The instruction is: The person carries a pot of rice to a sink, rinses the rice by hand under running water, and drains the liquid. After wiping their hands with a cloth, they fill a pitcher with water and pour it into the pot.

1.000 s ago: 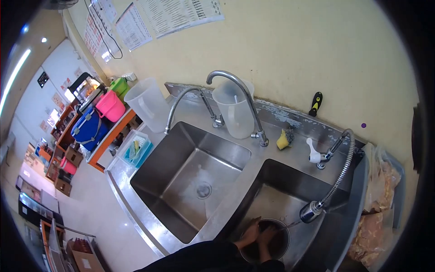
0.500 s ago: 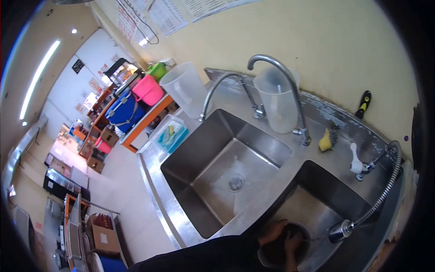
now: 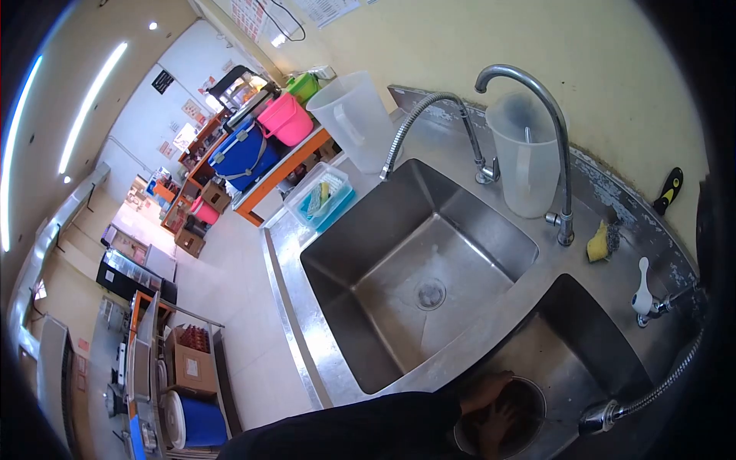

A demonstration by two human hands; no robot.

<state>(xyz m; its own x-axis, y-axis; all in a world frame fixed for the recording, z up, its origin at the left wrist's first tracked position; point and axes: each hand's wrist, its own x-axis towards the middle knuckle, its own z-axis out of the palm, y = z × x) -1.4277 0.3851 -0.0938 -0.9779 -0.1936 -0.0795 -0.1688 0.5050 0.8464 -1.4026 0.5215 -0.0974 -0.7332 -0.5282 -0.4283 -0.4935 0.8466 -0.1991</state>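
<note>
- Your pot [image 3: 543,400] is in the small sink [image 3: 537,345], right of the big sink [image 3: 395,307]
- Your left hand [image 3: 486,391] is at the pot's rim, on the side nearer the big sink; you cannot tell whether its fingers grip
- Your right hand [image 3: 496,427] is inside the pot, fingers spread and unclenched
- The spray head [image 3: 597,418] is beside the pot, farther from the big sink
- The sponge [image 3: 599,244] lies right of the big sink
</note>
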